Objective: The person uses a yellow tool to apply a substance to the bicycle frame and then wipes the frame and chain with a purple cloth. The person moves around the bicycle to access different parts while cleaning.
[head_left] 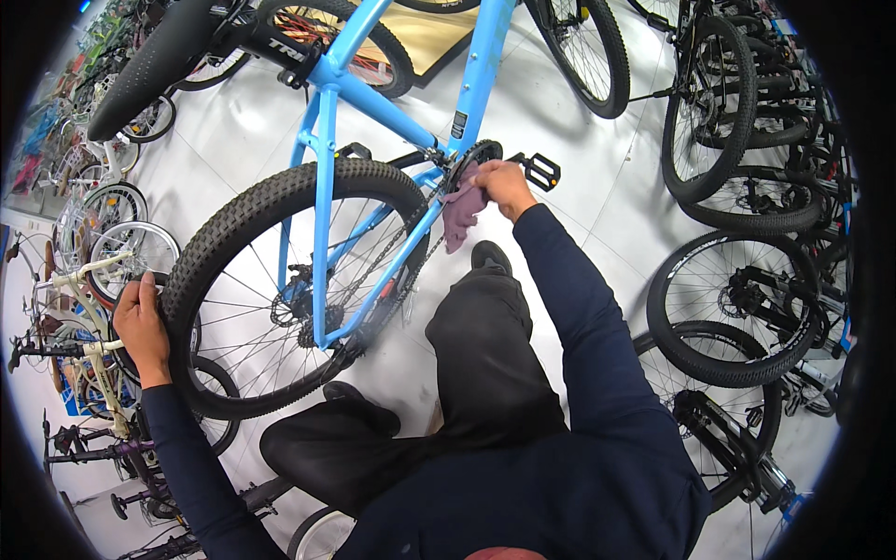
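A blue bicycle frame (pixel 324 187) stands in front of me, its rear wheel with a knobby black tyre (pixel 224 229) nearest to me. My right hand (pixel 505 187) pinches a mauve cloth (pixel 460 219) beside the chainring (pixel 481 152). The cloth covers part of the chain and hangs down below the fingers. A black pedal (pixel 539 172) sits just right of that hand. At the tyre's left edge is my left hand (pixel 142 331), its visible fingers stretched upward along the rubber; whether it presses on the tyre I cannot tell.
A black saddle (pixel 154 65) juts out at upper left. Rows of parked bicycles line the left side, one with a cream frame (pixel 98 359). Several wheels with black tyres (pixel 737 308) crowd the right. My shoe (pixel 490 257) is on the white floor (pixel 597 196) below the cloth.
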The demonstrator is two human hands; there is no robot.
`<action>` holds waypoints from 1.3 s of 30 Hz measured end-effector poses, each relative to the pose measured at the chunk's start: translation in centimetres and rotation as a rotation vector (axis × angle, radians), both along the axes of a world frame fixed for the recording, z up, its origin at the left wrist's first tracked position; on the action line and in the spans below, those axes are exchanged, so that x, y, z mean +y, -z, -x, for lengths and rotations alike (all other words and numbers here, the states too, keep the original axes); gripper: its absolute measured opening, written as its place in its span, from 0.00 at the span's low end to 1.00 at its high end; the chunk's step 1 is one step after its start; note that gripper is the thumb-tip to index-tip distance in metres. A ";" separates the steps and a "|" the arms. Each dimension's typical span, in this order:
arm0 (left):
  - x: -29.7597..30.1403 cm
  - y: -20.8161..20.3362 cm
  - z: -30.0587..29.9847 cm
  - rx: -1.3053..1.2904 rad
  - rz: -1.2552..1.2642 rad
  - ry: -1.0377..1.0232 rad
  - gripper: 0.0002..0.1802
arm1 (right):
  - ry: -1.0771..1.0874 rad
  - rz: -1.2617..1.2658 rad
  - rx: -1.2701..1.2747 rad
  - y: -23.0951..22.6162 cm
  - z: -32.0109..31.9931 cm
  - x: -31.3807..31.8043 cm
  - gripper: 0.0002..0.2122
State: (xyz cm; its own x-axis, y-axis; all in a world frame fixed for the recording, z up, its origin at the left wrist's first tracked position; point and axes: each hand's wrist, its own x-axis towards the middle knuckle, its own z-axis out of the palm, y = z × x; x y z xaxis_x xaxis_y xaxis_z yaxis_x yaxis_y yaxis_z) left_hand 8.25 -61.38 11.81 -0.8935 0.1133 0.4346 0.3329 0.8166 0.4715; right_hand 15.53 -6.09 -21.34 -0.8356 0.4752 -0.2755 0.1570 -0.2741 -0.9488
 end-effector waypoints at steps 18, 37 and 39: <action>0.3 -0.1 0.0 0.021 0.025 -0.018 0.20 | -0.004 -0.529 0.029 1.0 -3.3 -5.2 0.13; 0.8 -0.2 -0.3 0.029 0.002 -0.017 0.21 | -0.582 -1.301 -0.289 7.4 0.1 -2.9 0.04; 0.7 -0.2 -0.1 0.025 0.022 -0.031 0.21 | -0.190 0.041 -0.056 3.6 -0.1 -3.0 0.01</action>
State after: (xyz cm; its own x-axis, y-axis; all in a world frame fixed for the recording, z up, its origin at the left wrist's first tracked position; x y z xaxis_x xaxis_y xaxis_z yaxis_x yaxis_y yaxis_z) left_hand 8.40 -60.64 11.99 -0.8854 0.0953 0.4550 0.3188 0.8367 0.4453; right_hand 15.59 -9.08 -24.95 -0.8920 0.2981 -0.3397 0.2614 -0.2731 -0.9258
